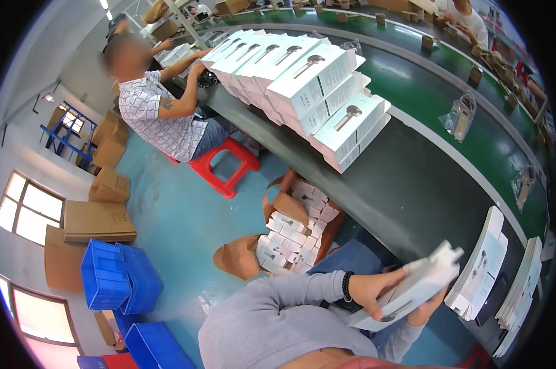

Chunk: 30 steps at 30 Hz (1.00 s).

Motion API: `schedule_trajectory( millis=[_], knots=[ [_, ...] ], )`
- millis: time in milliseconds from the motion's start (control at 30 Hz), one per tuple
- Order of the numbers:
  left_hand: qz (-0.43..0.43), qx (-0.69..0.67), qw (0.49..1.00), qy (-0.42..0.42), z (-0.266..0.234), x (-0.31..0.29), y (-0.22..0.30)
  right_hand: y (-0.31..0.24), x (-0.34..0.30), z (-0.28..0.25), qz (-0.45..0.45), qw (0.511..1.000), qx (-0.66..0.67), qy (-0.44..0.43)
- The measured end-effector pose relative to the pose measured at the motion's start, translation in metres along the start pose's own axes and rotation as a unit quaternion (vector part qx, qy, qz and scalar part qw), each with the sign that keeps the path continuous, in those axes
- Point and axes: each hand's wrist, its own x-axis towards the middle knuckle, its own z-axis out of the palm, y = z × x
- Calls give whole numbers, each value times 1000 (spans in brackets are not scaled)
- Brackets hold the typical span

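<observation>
Both my hands hold one flat white product box with a grey picture on its face, just below the edge of the dark table. My left hand grips its near side, with a black band on that wrist. My right hand supports it from underneath and is mostly hidden by the box. Flattened white boxes stand in a stack right beside it, with a second stack further right.
Rows of assembled white boxes cover the table. A green conveyor belt carries bagged items. An open carton of small boxes sits on the floor by my knee. A seated person on a red stool works to the left. Blue crates and cardboard cartons stand at left.
</observation>
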Motion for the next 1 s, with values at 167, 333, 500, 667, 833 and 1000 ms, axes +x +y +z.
schedule_trajectory(
  millis=[167, 333, 500, 667, 833, 1000],
  knots=[
    [43, 439, 888, 130, -3, 20, 6, -40, 2, 21, -109, 986, 57, 111],
    [134, 606, 783, 33, -4, 7, 5, -23, -15, 17, -63, 996, -48, 49],
    [202, 568, 797, -33, 3, 30, 20, -36, -28, 2, -44, 994, -99, 4],
    [177, 583, 792, -32, -3, 34, 29, -43, -13, 2, -156, 930, -329, -51],
    [260, 413, 868, 88, 0, 27, 13, -30, -10, 34, -144, 970, -192, -46],
    [321, 318, 874, 176, 9, 32, 6, -21, -7, 51, -129, 990, -5, 53]
  ],
)
